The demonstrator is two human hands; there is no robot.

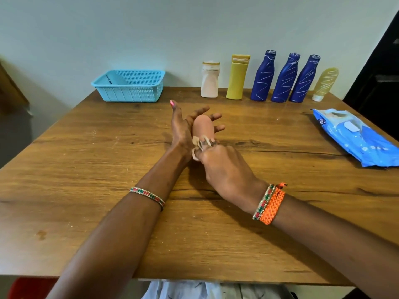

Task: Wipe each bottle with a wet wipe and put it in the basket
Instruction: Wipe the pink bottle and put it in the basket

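A small tan bottle lies in my left hand above the middle of the table, my fingers spread behind it. My right hand grips a crumpled wet wipe and presses it against the near end of that bottle. The light blue basket stands at the back left and looks empty. Along the back right stand a white bottle, a yellow bottle, three dark blue bottles and a translucent yellow tube.
A blue pack of wet wipes lies at the table's right edge. The wooden table stands against a pale wall. A dark doorway is at the far right.
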